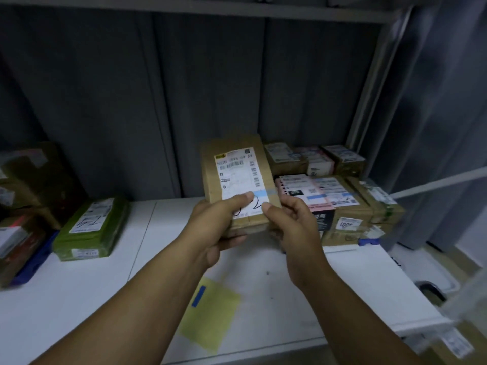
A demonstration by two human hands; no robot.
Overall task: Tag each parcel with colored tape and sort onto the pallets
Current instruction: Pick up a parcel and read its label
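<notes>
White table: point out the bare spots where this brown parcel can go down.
Bare table lies in front of the green parcel, left of the yellow sheet; more between the green parcel and the parcel stack at right; more in front of that stack. The left boxes and right rear are crowded.

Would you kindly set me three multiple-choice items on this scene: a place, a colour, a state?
1. Where is the green parcel? A) left on the table B) upper shelf C) floor
2. What colour is the tape on the brown parcel? A) red B) light blue C) green
3. How is the brown parcel held? A) one hand B) both hands C) not held

1 A: it lies at the table's left. 2 B: the strip is pale blue. 3 B: left hand and right hand grip it.
</notes>
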